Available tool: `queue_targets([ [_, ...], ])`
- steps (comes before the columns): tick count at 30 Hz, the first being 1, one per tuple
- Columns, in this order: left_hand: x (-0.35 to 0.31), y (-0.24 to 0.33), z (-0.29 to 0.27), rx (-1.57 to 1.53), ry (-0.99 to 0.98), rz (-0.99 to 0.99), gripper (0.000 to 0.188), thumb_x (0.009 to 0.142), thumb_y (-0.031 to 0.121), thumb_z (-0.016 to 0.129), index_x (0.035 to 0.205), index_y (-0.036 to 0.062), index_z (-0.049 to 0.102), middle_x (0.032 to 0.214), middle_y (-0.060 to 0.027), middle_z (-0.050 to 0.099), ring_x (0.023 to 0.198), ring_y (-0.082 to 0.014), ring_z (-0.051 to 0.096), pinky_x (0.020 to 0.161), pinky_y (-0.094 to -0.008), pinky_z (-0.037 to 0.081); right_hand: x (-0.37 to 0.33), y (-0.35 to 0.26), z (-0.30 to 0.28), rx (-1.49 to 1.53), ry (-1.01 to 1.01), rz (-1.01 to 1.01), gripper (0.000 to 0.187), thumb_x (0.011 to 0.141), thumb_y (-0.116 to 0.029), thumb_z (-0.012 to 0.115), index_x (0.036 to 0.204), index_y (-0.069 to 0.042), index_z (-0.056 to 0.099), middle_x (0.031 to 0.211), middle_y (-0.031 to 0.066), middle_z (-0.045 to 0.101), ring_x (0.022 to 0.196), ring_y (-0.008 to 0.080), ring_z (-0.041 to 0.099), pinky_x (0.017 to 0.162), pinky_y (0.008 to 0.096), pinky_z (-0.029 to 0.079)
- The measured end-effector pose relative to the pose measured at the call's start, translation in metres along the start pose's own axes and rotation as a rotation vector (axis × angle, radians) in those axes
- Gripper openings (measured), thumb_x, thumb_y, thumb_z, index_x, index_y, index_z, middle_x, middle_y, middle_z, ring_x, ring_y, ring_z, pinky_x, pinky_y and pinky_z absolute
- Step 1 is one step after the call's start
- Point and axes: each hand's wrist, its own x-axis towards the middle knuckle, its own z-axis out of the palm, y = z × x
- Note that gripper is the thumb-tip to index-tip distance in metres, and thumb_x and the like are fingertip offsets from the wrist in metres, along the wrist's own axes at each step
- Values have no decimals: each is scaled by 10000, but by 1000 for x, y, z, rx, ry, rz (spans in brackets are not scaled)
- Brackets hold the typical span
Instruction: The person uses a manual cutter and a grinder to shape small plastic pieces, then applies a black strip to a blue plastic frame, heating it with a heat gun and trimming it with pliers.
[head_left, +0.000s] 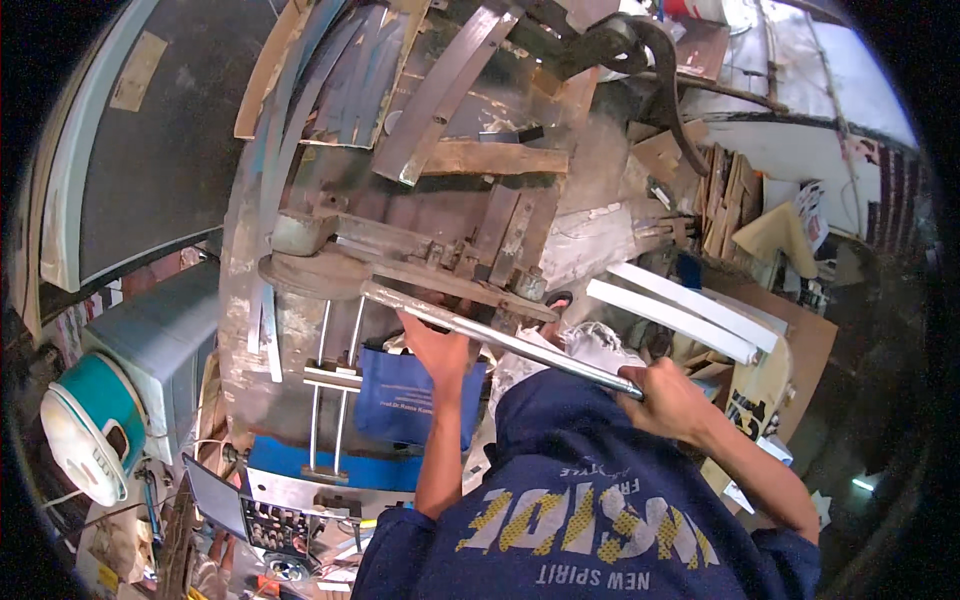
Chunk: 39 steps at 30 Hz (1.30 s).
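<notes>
A long shiny metal tube (530,345) runs slantwise from the metal bench fixture (400,262) down to the right, across the front of my dark blue hoodie (590,490). My right hand (670,402) is closed around its lower right end. Farther left, my left hand (437,350) grips the tube from below near its worn, pale upper end; part of its fingers is hidden behind the tube. The fixture has a rounded left end and several bolted metal blocks. Just under my left hand hangs a blue cloth bag (400,395), partly covered by my forearm.
Several long metal strips (440,95) lie at the far side beside a wooden block (495,158). Two white bars (680,315) stick out at the right. A thin metal frame (335,380) stands at the left, near a green and white rice cooker (95,430) and a grey cabinet (160,345).
</notes>
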Motion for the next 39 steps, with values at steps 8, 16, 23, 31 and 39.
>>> queue_targets([
  [8,4,30,6,38,28,37,608,747,41,763,1264,-40,454,1081,-171,649,997,-257,648,900,-394,499,28,53,39,-173,187,-84,214,863,-189,653,971,-4,649,797,269,651,791,460,661,736,506,553],
  [16,1,19,2,-79,18,45,506,689,4,757,1109,-8,476,956,-153,632,846,-246,645,760,-383,513,94,91,79,-31,93,34,205,859,-103,608,1019,19,646,957,292,651,901,455,652,787,503,539],
  [23,-12,20,-2,219,106,200,341,701,55,722,995,-17,567,922,-220,600,932,-412,576,872,-488,462,-11,-22,-24,30,23,-255,407,997,-331,567,841,32,665,623,224,610,571,390,619,585,446,497],
  [31,-10,9,27,334,87,102,199,691,34,682,875,-21,628,934,-245,621,940,-444,601,824,-519,494,234,-12,-10,-226,278,-1171,246,862,-45,605,1092,38,630,1047,225,618,970,402,611,876,457,496],
  [39,1,-21,44,335,96,113,271,664,-58,614,933,-26,617,981,-294,585,999,-483,546,865,-545,466,317,-2,10,-445,-35,-1158,338,699,28,604,1037,34,601,1083,253,598,1138,435,532,987,474,446],
])
